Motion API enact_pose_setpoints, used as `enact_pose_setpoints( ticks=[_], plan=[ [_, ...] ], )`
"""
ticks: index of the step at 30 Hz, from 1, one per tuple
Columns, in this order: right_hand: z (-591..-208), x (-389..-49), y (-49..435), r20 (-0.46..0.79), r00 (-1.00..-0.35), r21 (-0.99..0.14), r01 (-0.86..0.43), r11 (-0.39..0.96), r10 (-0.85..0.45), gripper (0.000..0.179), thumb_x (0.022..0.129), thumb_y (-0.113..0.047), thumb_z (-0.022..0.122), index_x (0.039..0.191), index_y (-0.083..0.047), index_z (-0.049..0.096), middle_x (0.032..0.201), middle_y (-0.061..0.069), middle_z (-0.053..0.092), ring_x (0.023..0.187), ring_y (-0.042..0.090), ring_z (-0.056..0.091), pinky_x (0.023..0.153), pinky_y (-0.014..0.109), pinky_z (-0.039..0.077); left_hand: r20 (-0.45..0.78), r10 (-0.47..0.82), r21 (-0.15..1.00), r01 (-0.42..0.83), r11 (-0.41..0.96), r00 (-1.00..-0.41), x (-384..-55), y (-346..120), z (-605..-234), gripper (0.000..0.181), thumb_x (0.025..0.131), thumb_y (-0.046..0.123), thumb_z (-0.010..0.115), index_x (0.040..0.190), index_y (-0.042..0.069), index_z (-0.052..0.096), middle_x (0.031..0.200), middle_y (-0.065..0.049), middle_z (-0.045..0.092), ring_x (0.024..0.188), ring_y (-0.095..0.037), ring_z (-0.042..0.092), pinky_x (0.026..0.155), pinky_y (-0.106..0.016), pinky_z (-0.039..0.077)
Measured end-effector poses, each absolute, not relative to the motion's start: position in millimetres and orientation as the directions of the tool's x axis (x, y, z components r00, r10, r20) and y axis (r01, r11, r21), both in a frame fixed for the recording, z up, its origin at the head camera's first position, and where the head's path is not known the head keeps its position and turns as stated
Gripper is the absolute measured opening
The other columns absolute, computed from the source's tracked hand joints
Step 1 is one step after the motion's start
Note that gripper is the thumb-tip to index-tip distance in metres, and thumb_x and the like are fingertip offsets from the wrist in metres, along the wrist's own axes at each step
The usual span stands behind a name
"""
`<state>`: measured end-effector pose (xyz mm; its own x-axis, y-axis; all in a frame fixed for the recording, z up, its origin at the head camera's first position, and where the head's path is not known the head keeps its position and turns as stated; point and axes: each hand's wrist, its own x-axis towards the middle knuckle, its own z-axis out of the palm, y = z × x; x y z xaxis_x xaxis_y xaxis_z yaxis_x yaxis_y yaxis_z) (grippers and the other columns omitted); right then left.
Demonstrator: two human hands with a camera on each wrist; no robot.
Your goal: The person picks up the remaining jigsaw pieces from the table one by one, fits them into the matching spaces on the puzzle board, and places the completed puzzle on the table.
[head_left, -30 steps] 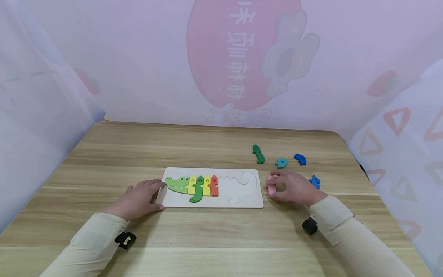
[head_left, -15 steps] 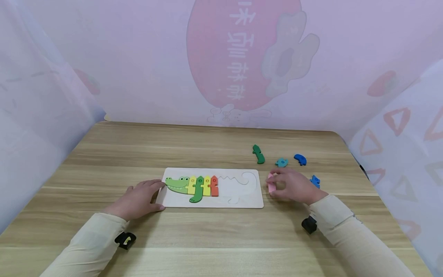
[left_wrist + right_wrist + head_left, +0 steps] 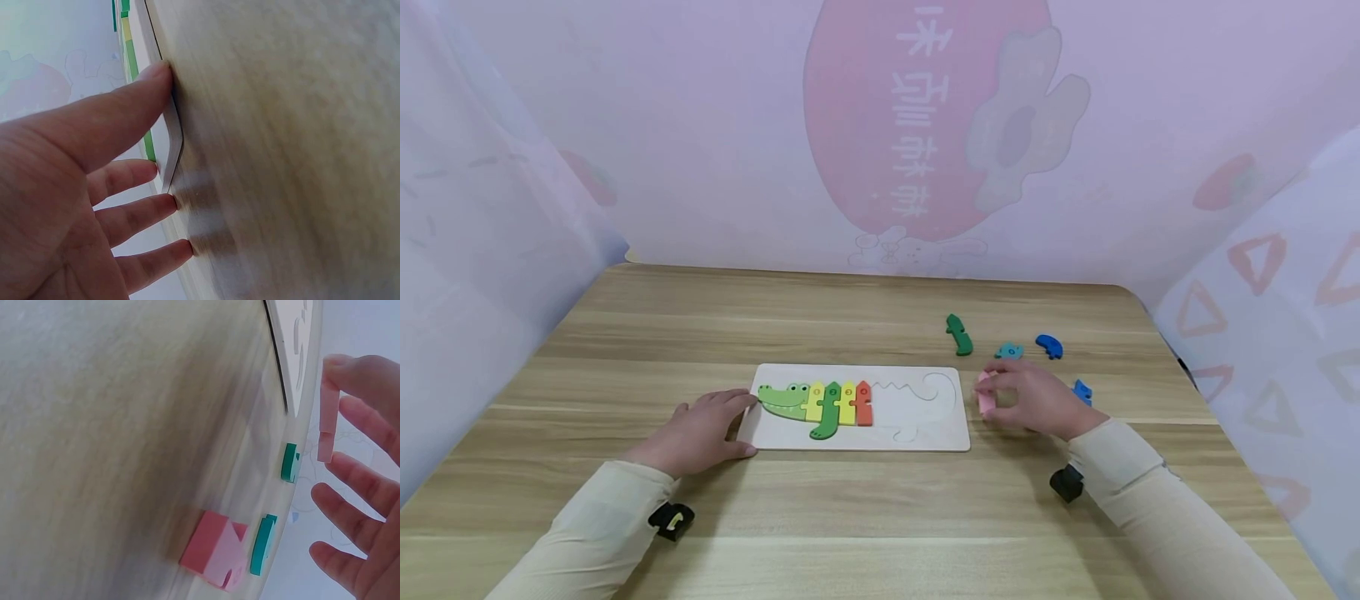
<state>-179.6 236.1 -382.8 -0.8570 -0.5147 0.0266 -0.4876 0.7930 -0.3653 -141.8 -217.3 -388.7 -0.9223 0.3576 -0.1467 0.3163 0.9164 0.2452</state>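
My left hand (image 3: 700, 433) rests at the left end of the white puzzle board (image 3: 921, 429), fingers fairly straight; in the left wrist view the thumb (image 3: 134, 94) touches the board's edge. A crocodile head (image 3: 784, 402) with yellow, green and red pieces beside it lies on the board's left half. Drawn outlines mark its right half. Just off the board's right end, my right hand (image 3: 1037, 400) pinches a pink puzzle piece (image 3: 328, 412) between thumb and fingers, above the table in the right wrist view. Below that hand lies another pink piece (image 3: 215, 550), hidden from the head view.
Beyond the right hand lie a dark green piece (image 3: 958, 335), a teal piece (image 3: 1009, 351) and a blue piece (image 3: 1049, 346). A second blue piece (image 3: 1082, 392) shows partly behind the wrist. A printed curtain (image 3: 715, 167) surrounds the wooden table (image 3: 850, 517).
My right hand has shifted slightly up in the head view with the pink piece, covering more of the teal piece and the nearer blue piece. The left hand stays where it was.
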Motion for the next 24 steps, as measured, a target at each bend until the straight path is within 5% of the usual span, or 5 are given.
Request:
enact_pose_setpoints(
  ticks=[24],
  plan=[
    [-378,-184,225,0.064,-0.846,-0.420,-0.504,0.755,-0.529,0.034,0.082,-0.025,0.077,0.113,-0.012,0.073,0.131,0.014,0.058,0.119,0.033,0.054,0.096,0.049,0.047,-0.149,0.363,0.271,0.315,0.910,-0.920,-142,-218,-389,0.067,0.080,0.031,0.078,0.132,-0.002,0.052,0.137,-0.028,0.048,0.125,-0.050,0.043,0.092,-0.068,0.038]
  ],
)
